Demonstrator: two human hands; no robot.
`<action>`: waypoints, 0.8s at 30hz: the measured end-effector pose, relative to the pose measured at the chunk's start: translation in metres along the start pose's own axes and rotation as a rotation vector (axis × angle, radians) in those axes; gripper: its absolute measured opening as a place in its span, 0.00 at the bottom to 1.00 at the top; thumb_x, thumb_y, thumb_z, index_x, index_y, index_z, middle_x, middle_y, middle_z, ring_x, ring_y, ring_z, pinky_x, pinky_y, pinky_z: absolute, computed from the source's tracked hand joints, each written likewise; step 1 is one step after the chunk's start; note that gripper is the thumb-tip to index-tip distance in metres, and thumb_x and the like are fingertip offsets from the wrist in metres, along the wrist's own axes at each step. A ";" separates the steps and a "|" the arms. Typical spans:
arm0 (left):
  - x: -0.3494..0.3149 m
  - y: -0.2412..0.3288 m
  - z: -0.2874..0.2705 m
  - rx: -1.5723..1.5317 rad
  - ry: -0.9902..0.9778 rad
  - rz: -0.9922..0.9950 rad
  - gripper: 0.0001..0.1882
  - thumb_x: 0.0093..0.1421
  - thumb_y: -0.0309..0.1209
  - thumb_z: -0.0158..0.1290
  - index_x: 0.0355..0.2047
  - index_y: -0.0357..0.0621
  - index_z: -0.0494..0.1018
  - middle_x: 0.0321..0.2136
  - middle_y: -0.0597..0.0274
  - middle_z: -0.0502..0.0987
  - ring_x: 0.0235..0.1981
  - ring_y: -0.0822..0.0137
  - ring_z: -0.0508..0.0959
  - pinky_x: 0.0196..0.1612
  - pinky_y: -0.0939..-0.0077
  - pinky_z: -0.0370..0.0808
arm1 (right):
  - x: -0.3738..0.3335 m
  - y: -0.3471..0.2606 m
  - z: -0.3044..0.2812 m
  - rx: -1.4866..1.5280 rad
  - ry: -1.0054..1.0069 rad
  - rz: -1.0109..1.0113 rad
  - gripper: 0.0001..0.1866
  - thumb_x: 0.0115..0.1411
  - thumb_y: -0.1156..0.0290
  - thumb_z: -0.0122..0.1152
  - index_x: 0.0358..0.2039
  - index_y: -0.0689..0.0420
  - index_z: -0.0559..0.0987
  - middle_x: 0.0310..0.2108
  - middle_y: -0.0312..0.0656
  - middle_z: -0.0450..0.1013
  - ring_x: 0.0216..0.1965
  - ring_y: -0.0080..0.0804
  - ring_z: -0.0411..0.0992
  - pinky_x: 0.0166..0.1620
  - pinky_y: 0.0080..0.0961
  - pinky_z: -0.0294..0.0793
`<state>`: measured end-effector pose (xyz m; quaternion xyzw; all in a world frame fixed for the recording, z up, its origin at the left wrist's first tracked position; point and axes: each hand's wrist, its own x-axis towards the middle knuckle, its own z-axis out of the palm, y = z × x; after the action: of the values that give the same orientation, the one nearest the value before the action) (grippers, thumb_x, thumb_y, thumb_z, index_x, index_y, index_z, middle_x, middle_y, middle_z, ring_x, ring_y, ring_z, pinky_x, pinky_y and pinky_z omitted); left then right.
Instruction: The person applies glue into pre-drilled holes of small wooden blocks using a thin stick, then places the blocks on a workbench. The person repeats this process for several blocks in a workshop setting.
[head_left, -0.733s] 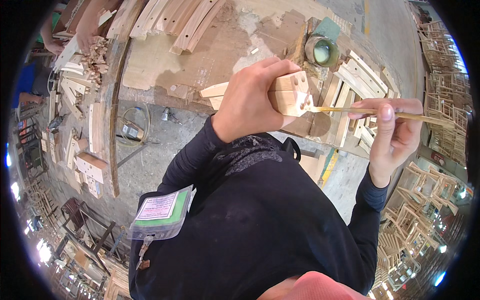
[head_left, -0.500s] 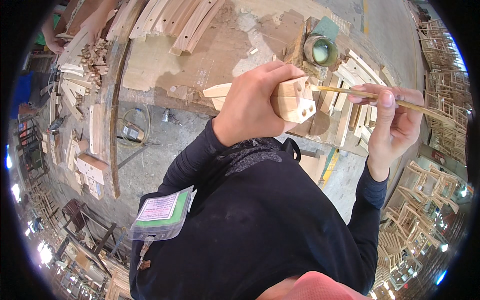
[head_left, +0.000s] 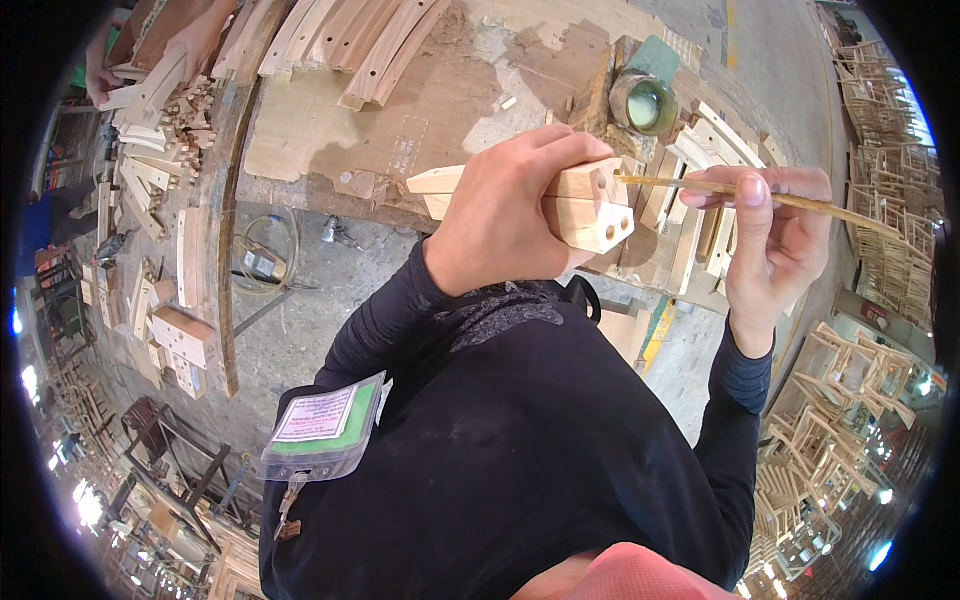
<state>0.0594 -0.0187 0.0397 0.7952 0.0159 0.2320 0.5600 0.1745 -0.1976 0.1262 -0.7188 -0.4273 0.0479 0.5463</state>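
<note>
Left hand [head_left: 505, 215] wrapped tight around the block [head_left: 590, 205], held up at chest height over the tabletop [head_left: 400, 110]. Fingers over the top, thumb underneath; the angled end face with two drilled holes points right.

Right hand [head_left: 770, 245] has the stick [head_left: 700, 187] pinched between thumb and fingers, near its middle. The thin end is touching, or just inside, the upper hole. Can't tell how deep, the hole is too small in view. The long tail sticks out right, past my hand.

Glue pot [head_left: 645, 103] sits open on the tabletop behind the block, near the stacked wood parts [head_left: 700, 160]. Curved slats [head_left: 360, 45] lie further left. Another person's hand [head_left: 195, 35] works at the far left corner, well apart from mine.

Risks as I see them:
- The stick is thin and gripped far from the tip. Any sideways push likely bends or snaps it in the hole.
- The tip could skate off the rim and smear the face instead of the bore.
- The block is unsupported. If my left grip rolls, the hole moves off the stick line.
- The long tail could catch the stacked parts on the right.
- Pot close to my elbow path, easy to knock.
</note>
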 end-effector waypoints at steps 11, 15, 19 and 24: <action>0.002 -0.003 -0.001 0.010 0.013 0.029 0.26 0.39 0.31 0.69 0.42 0.45 0.78 0.32 0.57 0.78 0.35 0.50 0.80 0.37 0.64 0.77 | 0.001 -0.006 -0.003 -0.015 0.036 0.007 0.09 0.73 0.69 0.52 0.41 0.62 0.66 0.31 0.56 0.80 0.29 0.38 0.81 0.34 0.29 0.83; 0.002 -0.002 -0.001 0.002 0.015 0.033 0.25 0.40 0.31 0.69 0.41 0.45 0.78 0.32 0.57 0.78 0.34 0.50 0.80 0.37 0.64 0.77 | 0.004 -0.003 -0.003 -0.005 0.049 -0.033 0.09 0.73 0.69 0.51 0.41 0.62 0.66 0.31 0.56 0.80 0.29 0.37 0.81 0.34 0.28 0.82; 0.001 -0.003 -0.001 0.006 0.007 0.028 0.24 0.41 0.31 0.69 0.41 0.45 0.78 0.32 0.57 0.78 0.34 0.50 0.80 0.37 0.64 0.76 | 0.000 -0.009 -0.008 -0.062 0.057 -0.033 0.09 0.73 0.68 0.51 0.41 0.61 0.66 0.31 0.57 0.80 0.28 0.37 0.81 0.33 0.27 0.82; -0.001 -0.003 0.000 0.019 0.014 0.025 0.24 0.42 0.31 0.69 0.42 0.44 0.78 0.33 0.57 0.78 0.34 0.51 0.80 0.37 0.64 0.77 | 0.000 -0.016 -0.005 -0.006 0.076 -0.038 0.10 0.72 0.69 0.53 0.40 0.61 0.66 0.30 0.58 0.80 0.28 0.37 0.81 0.33 0.26 0.82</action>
<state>0.0594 -0.0183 0.0366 0.7990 0.0123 0.2445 0.5493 0.1680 -0.2012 0.1416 -0.7134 -0.4200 0.0091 0.5609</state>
